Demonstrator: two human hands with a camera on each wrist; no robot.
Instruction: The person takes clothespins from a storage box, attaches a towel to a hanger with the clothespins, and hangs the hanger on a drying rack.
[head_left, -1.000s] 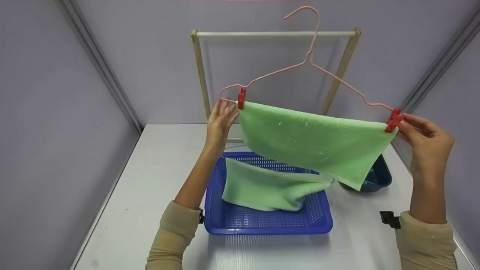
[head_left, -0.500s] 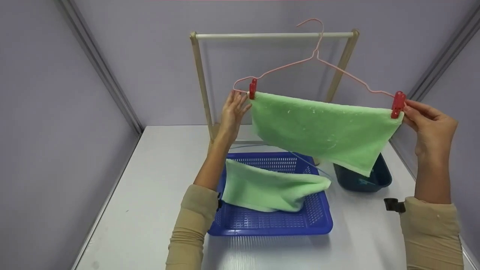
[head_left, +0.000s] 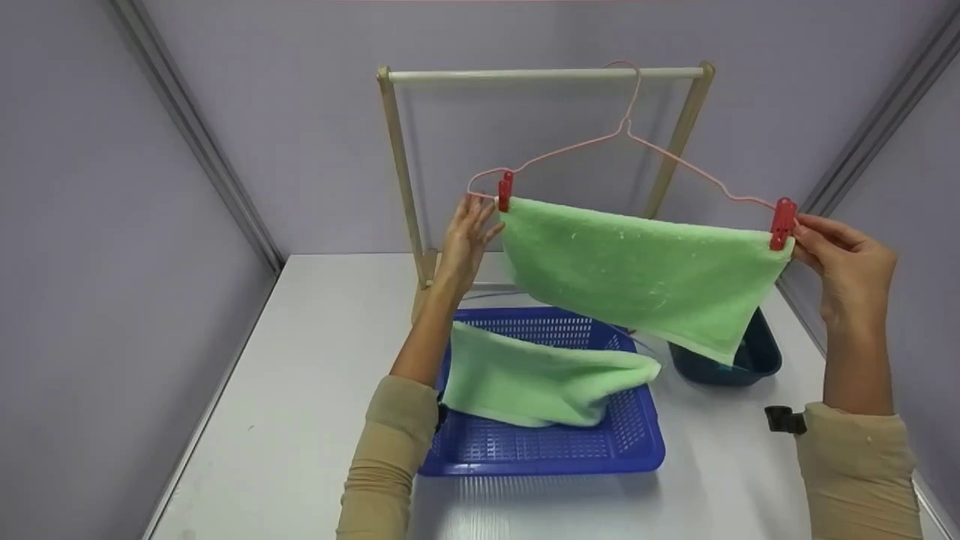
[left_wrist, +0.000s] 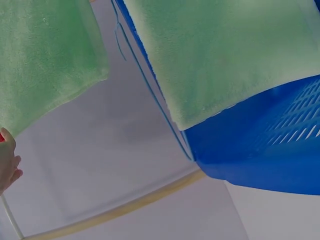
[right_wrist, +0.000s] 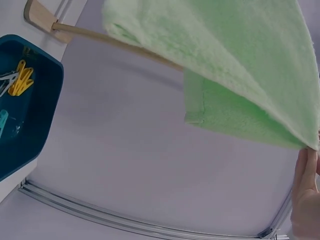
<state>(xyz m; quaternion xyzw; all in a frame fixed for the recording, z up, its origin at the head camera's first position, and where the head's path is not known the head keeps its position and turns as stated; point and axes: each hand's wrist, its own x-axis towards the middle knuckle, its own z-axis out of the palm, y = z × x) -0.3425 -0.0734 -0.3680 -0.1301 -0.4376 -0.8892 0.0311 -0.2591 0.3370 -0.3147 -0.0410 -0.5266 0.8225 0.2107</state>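
A pink wire hanger (head_left: 570,150) is held up in front of a drying rack, its hook overlapping the white top bar (head_left: 510,76) in the head view. Two red clothespins (head_left: 783,223) fasten a light green towel (head_left: 637,262) along its lower edge, sloping down to the right. My left hand (head_left: 463,240) holds the hanger's left end by the fingertips, beside one clothespin. At the other end, my right hand (head_left: 851,262) pinches the hanger between thumb and fingers, close to the other clothespin and the towel's corner.
Below, a blue plastic basket (head_left: 540,457) holds a second green towel (head_left: 540,379), with a thin blue hanger (left_wrist: 155,97) along it. A dark teal bin (head_left: 765,360) stands to the right, containing yellow clothespins (right_wrist: 21,80) and others. Grey walls (head_left: 135,300) enclose the white table (head_left: 262,420).
Over the second, the hanger with its towel has moved slightly right and its hook has come down from above the rack's bar to the bar's level. Both hands have moved with it.
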